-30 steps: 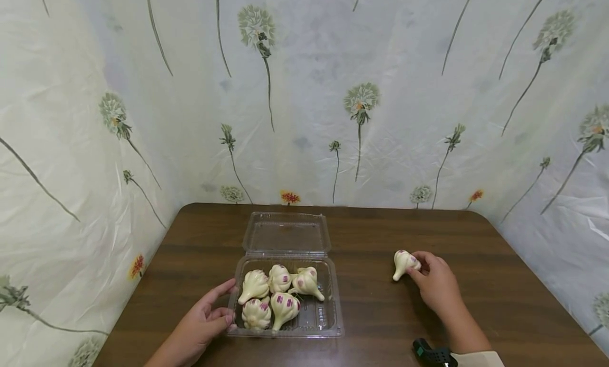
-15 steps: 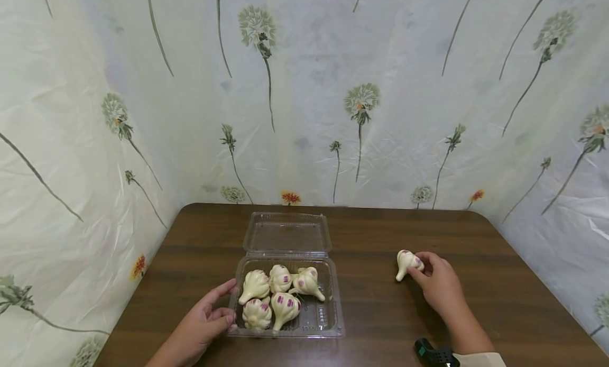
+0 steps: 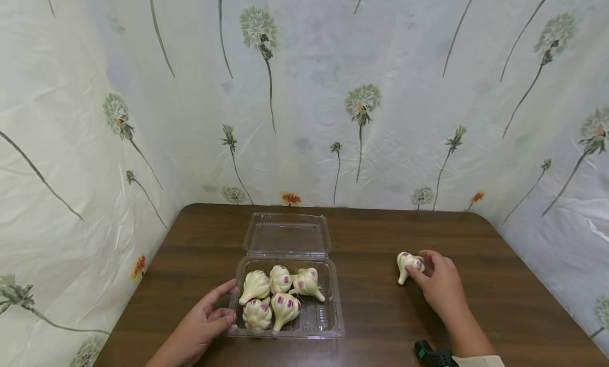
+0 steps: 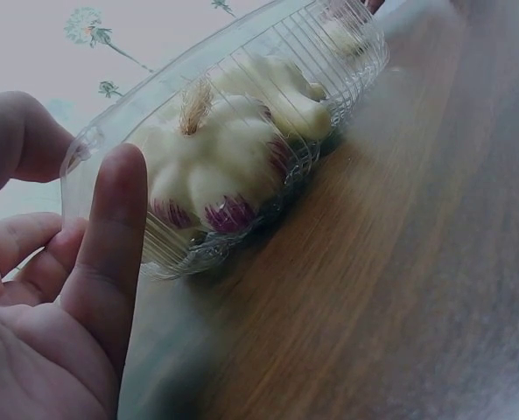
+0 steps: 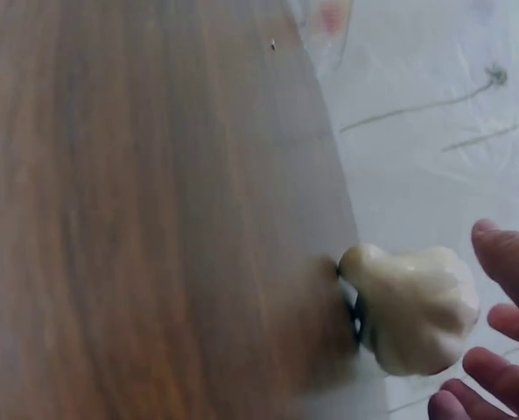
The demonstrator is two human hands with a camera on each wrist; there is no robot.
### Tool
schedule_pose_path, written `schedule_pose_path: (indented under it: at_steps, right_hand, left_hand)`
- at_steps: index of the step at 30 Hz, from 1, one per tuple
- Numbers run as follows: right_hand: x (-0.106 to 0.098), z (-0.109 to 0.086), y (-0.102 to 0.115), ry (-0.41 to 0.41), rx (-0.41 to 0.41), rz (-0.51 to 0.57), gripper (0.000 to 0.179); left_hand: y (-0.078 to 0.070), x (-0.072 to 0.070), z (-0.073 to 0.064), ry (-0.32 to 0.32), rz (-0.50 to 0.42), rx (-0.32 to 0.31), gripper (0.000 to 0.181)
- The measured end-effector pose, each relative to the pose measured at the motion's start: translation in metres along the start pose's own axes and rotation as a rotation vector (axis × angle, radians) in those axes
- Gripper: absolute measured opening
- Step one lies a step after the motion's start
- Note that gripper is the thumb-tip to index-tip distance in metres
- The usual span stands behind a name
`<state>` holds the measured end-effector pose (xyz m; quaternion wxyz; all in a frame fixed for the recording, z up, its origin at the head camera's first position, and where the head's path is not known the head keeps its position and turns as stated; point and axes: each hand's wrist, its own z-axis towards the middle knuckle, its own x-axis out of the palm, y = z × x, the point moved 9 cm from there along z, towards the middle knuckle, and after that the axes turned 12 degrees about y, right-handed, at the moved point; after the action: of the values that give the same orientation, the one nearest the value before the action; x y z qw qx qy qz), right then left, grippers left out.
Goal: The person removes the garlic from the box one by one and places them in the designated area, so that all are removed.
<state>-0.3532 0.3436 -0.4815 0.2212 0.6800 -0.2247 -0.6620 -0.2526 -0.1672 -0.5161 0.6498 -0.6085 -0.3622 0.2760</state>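
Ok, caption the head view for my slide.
Left hand touching an open clear box of five garlic bulbs; right hand at a sixth bulb.

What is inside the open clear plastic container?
Five garlic bulbs, three in the far row, two nearer. The container shows bare floor at near right; what lies directly beneath the bulbs cannot be seen.

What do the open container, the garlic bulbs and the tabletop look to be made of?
Container: thin, glossy plastic, judging by its see-through, ribbed walls and bright glints.
Garlic bulbs: smooth with a slight sheen; crisp, paint-like purple patches suggest moulded plastic or foam, though real garlic isn't excluded.
Tabletop: dark streaked grain and satin sheen suggest wood or wood-look laminate.
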Motion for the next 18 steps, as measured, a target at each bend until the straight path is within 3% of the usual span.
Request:
schedule_pose_path:
  at_steps: [8,18]
  right_hand:
    - [-0.003,-0.008,0.018,-0.09,-0.037,-0.008,0.073]
    - [0.005,-0.014,0.053,-0.058,-0.145,0.041,0.065]
  left_hand:
    - [0.0,0.002,-0.001,0.01,-0.015,0.018,0.081]
    - [0.001,0.0,0.0,0.004,-0.021,0.024,0.081]
